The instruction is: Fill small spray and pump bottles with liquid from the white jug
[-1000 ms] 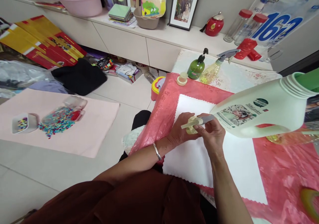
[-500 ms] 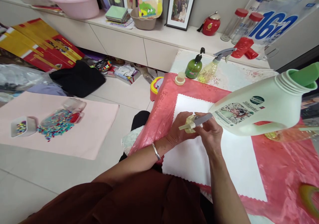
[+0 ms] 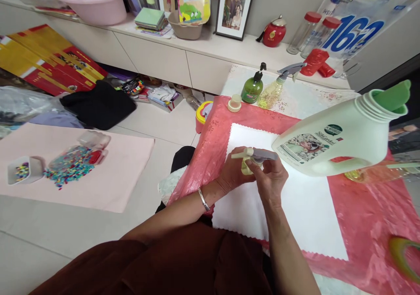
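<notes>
The left hand (image 3: pixel 233 176) wraps its fingers around a small yellow bottle (image 3: pixel 245 167), over the white cloth (image 3: pixel 295 207). The right hand (image 3: pixel 271 179) pinches the gray spray head (image 3: pixel 259 155) on top, fingers closed on it. If the top sits crooked, the liquid could leak onto the cloth. The big white jug (image 3: pixel 341 142) lies on its side, open, just beside the hands, and an elbow could bump it. Farther back stand a green pump bottle (image 3: pixel 251 87) and another spray bottle (image 3: pixel 274 89).
</notes>
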`<state>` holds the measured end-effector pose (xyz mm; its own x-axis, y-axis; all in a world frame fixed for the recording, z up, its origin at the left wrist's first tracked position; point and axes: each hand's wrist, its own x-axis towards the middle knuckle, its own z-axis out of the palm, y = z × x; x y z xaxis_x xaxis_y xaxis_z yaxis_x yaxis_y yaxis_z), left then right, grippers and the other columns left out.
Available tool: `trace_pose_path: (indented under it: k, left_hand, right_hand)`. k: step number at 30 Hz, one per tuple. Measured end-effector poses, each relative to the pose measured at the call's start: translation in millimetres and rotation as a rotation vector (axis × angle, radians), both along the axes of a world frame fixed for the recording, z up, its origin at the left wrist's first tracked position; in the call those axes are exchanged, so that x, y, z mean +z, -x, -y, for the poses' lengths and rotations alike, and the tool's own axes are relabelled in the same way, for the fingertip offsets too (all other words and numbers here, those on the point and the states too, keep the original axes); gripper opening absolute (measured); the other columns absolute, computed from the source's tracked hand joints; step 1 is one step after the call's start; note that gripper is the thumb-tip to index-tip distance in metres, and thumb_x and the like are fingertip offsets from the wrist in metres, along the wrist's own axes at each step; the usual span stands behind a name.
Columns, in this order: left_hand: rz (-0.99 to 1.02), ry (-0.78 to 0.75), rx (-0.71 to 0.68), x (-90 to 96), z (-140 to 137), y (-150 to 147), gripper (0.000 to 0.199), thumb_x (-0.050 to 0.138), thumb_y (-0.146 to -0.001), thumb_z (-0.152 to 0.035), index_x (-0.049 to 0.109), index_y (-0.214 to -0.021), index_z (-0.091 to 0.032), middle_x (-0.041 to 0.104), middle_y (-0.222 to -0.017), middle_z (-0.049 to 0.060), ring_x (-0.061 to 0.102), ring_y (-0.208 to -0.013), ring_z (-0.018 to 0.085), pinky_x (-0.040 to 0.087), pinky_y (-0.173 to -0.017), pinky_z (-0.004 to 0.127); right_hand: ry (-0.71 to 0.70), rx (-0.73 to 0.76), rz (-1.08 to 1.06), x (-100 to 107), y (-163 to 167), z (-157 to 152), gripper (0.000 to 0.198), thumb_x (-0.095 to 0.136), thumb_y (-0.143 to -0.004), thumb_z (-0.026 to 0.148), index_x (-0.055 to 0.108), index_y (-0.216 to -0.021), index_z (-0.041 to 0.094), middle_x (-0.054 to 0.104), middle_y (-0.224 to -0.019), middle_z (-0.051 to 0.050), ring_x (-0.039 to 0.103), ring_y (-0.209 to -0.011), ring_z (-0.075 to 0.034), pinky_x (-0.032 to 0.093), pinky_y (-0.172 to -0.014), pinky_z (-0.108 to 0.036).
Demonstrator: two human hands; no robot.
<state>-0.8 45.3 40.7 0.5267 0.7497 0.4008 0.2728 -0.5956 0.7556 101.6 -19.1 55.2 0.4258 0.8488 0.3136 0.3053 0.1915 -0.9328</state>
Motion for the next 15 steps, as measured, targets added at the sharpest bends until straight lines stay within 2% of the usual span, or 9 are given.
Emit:
trace_pose_path:
  k: [3, 6, 11, 15]
  left_hand:
    - [0.117, 0.089, -0.059, 2.6, 1, 3, 0.020, 0.073, -0.078, -0.032, 0.060, -0.089, -0.021, 0.071, -0.088, 0.002, 0.067, -0.082, 0.020, 0.057, -0.078, 0.034]
    - [0.186, 0.111, -0.058, 2.6, 2, 5, 0.022, 0.075, -0.078, -0.031, 0.061, -0.091, -0.021, 0.072, -0.090, 0.002, 0.067, -0.085, 0.020, 0.057, -0.080, 0.034]
    - [0.091, 0.057, -0.026, 1.5, -1, 2, 0.024, 0.074, -0.079, -0.039, 0.061, -0.087, -0.021, 0.072, -0.088, 0.004, 0.068, -0.083, 0.022, 0.057, -0.082, 0.037]
    - [0.020, -0.006, -0.063, 6.9, -3, 0, 0.024, 0.071, -0.082, -0.043, 0.064, -0.086, -0.021, 0.072, -0.087, 0.004, 0.069, -0.087, 0.024, 0.056, -0.087, 0.040]
  right_hand:
    - [-0.020, -0.057, 0.024, -3, 6, -3, 0.044, 0.080, -0.087, 0.047, 0.061, -0.110, 0.015, 0.061, -0.104, -0.005, 0.062, -0.093, -0.016, 0.054, -0.083, -0.028]
    - [-0.026, -0.073, 0.090, -4, 7, -6, 0.046, 0.078, -0.089, 0.052, 0.060, -0.109, 0.015, 0.060, -0.103, -0.006, 0.061, -0.094, -0.017, 0.054, -0.085, -0.030]
    - [-0.047, -0.066, 0.222, 1, 5, -3, 0.042, 0.069, -0.096, 0.053, 0.064, -0.113, 0.015, 0.060, -0.109, -0.007, 0.060, -0.099, -0.018, 0.051, -0.090, -0.032]
    - [-0.080, -0.003, 0.318, 13, 2, 4, 0.037, 0.063, -0.100, 0.049, 0.068, -0.118, 0.017, 0.060, -0.116, -0.007, 0.057, -0.108, -0.020, 0.049, -0.094, -0.032]
